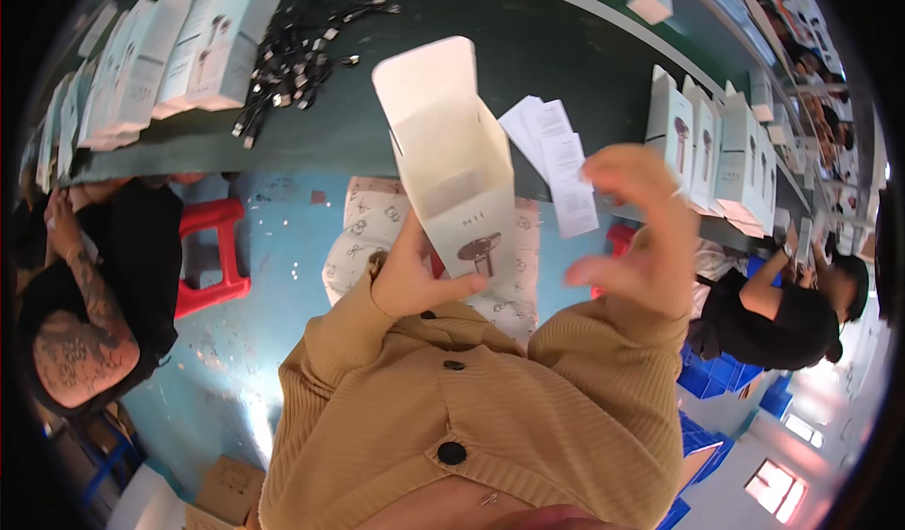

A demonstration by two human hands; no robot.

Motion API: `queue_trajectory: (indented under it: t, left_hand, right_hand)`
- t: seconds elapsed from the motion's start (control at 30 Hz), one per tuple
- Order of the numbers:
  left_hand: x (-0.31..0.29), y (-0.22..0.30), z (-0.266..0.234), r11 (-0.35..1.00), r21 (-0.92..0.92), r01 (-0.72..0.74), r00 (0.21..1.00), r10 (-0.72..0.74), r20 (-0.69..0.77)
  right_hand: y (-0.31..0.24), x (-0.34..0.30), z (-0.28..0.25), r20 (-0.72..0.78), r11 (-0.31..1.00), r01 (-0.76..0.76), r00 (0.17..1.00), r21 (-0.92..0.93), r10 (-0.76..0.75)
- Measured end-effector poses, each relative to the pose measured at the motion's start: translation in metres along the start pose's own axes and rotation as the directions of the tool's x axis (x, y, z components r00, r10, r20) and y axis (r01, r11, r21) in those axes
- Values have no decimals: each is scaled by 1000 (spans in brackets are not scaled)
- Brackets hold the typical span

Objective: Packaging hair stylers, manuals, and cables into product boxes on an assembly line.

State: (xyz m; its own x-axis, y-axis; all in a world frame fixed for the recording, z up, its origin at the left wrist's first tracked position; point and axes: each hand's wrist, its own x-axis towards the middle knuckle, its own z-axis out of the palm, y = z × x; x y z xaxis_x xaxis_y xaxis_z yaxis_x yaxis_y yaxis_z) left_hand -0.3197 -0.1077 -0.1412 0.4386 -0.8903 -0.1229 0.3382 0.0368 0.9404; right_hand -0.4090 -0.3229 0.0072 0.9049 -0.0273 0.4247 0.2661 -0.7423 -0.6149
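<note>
My left hand [413, 277] is closed round the lower part of a white cardboard box [485, 212] with a picture of earphones on its front. The box tilts over the table edge, its top flap raised and its mouth uncovered; the part of its inside that shows is pale and bare. Beyond it to the right, several folded white paper leaflets [564, 164] lie overlapping at the table's near edge. Beside them hovers my right hand [652, 224], slightly blurred, thumb and fingers apart with nothing between them. Whether its fingertips touch the leaflets I cannot tell.
Dark green table [547, 49] ahead. White boxes [222, 45] stand in a row at left, beside a heap of black cables [292, 64]. More white boxes [702, 144] stand at right. People sit on both sides; a red stool [222, 257] is at left.
</note>
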Motion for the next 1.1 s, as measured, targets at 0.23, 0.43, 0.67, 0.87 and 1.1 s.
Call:
queue_trajectory:
  t: [0.23, 0.43, 0.67, 0.87, 1.1]
  left_hand:
    - [37, -1, 57, 910, -414, -29, 981, 106, 163]
    - [31, 21, 32, 985, -89, -148, 968, 162, 189]
    - [12, 44, -70, 916, 177, -359, 820, 400, -409]
    - [-5, 94, -151, 425, 903, 63, 507, 766, -395]
    - [28, 144, -198, -103, 958, 268, 512, 858, -50]
  right_hand:
    - [9, -75, 34, -29, 940, -339, 941, -30, 338]
    - [54, -84, -64, -505, 746, -591, 766, -308, 398]
    - [101, -84, -90, -479, 357, -492, 868, -794, 131]
    - [57, -70, 11, 263, 877, -90, 935, -472, 238]
    - [78, -82, 14, 214, 919, -85, 960, -385, 179]
